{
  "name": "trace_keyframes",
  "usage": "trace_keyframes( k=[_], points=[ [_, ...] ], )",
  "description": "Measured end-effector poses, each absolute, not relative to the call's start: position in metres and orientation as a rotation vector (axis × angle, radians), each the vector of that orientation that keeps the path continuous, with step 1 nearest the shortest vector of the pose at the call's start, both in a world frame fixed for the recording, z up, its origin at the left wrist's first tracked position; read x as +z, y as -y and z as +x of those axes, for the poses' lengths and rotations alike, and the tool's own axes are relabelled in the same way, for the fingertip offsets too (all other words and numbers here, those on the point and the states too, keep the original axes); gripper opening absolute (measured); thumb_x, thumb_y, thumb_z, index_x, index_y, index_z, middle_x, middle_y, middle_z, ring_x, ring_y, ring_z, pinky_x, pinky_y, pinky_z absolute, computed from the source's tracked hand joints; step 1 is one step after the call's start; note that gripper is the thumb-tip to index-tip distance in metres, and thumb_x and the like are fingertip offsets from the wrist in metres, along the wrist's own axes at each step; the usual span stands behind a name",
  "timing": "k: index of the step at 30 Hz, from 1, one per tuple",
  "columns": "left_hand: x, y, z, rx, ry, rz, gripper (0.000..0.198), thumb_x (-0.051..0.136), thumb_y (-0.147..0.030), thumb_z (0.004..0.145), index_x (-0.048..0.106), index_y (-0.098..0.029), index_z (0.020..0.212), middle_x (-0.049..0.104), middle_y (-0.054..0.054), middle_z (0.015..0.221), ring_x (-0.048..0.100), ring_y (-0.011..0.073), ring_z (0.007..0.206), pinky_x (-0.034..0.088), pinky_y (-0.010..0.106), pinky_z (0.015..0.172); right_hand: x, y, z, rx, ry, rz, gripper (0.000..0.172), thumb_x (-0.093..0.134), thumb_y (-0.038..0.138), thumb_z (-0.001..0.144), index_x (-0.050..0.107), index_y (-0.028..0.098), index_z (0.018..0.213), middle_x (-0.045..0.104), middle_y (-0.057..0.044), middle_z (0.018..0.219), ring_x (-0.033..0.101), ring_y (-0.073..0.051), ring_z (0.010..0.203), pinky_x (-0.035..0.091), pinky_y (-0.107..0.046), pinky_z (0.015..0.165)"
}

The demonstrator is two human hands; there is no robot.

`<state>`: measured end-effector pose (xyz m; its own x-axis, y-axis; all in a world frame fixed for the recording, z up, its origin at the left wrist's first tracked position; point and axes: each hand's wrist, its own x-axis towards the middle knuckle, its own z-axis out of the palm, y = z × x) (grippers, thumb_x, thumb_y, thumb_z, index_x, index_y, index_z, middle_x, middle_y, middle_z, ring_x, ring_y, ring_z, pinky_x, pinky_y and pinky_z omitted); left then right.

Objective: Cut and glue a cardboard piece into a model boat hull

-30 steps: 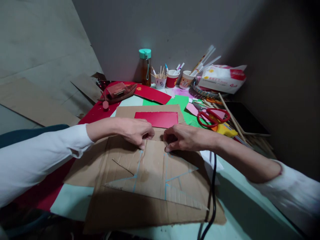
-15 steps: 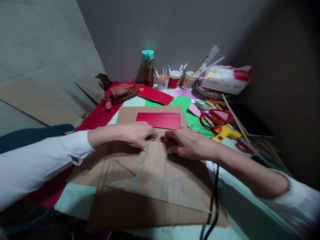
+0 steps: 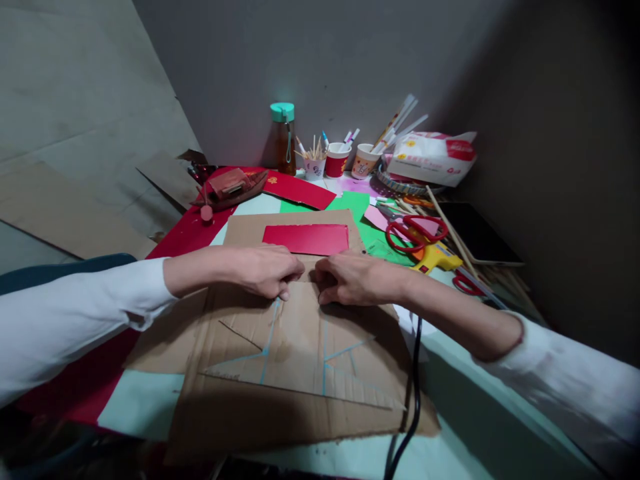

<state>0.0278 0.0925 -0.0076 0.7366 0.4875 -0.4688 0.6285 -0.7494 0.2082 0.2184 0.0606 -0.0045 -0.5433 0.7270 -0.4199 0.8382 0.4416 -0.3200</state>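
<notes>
Grey walls close in a corner behind a pale green worktop (image 3: 475, 413) strewn with craft things. On its near part lies a brown cardboard sheet (image 3: 300, 360), marked with blue lines and cut through along a long triangle. Both hands rest on the far stretch of that sheet: the left hand (image 3: 265, 270) and the right hand (image 3: 350, 280) are half-closed, with bent fingers pressing down on the cardboard. Whether either pinches it cannot be told. They stay on the same spot as a second ago, though the right hand has drawn slightly nearer the left, leaving only a narrow gap between them. A red card (image 3: 306, 239) lies just beyond the knuckles. Red scissors (image 3: 415, 233) and a yellow glue gun (image 3: 435, 255) lie to the right, and a black cable (image 3: 413, 400) runs past the right forearm.
</notes>
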Motion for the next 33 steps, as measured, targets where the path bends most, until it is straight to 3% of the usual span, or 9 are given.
trace_keyframes(
  k=[4, 9, 17, 33],
  points=[
    [-0.010, -0.085, 0.026, -0.527, -0.842, 2.668, 0.012, 0.056, -0.010, 0.075, 0.050, -0.021, 0.077, 0.052, 0.001, 0.070, 0.043, 0.0188, 0.064, 0.029, 0.031, 0.058, -0.008, -0.051, 0.217, -0.647, -2.512, 1.383, 0.014, 0.062, 0.021, 0.081, 0.068, 0.018, 0.094, 0.072, -0.010, 0.086, 0.064, -0.024, 0.074, 0.031, -0.029, 0.054],
    [-0.010, -0.079, 0.022, -0.495, -0.860, 2.696, 0.007, 0.055, -0.014, 0.080, 0.051, -0.020, 0.080, 0.058, 0.004, 0.075, 0.049, 0.0217, 0.070, 0.031, 0.032, 0.061, -0.011, -0.041, 0.216, -0.575, -2.555, 1.444, 0.022, 0.059, 0.015, 0.081, 0.066, 0.014, 0.101, 0.072, -0.015, 0.097, 0.066, -0.027, 0.084, 0.033, -0.031, 0.060],
    [-0.009, -0.087, 0.019, -0.473, -0.849, 2.604, 0.012, 0.060, -0.028, 0.083, 0.051, -0.021, 0.082, 0.061, 0.003, 0.078, 0.055, 0.0204, 0.072, 0.038, 0.029, 0.062, 0.000, -0.054, 0.218, -0.745, -2.492, 1.363, 0.014, 0.067, 0.027, 0.077, 0.070, 0.020, 0.089, 0.069, -0.003, 0.077, 0.060, -0.018, 0.069, 0.035, -0.026, 0.054],
    [-0.011, -0.086, 0.024, -0.491, -0.820, 2.625, 0.014, 0.060, -0.029, 0.082, 0.057, -0.019, 0.091, 0.063, 0.005, 0.084, 0.058, 0.0218, 0.076, 0.043, 0.030, 0.066, 0.000, -0.058, 0.206, -0.718, -2.446, 1.324, 0.024, 0.072, 0.036, 0.078, 0.073, 0.015, 0.091, 0.069, -0.004, 0.080, 0.059, -0.016, 0.069, 0.037, -0.025, 0.055]
  ],
)
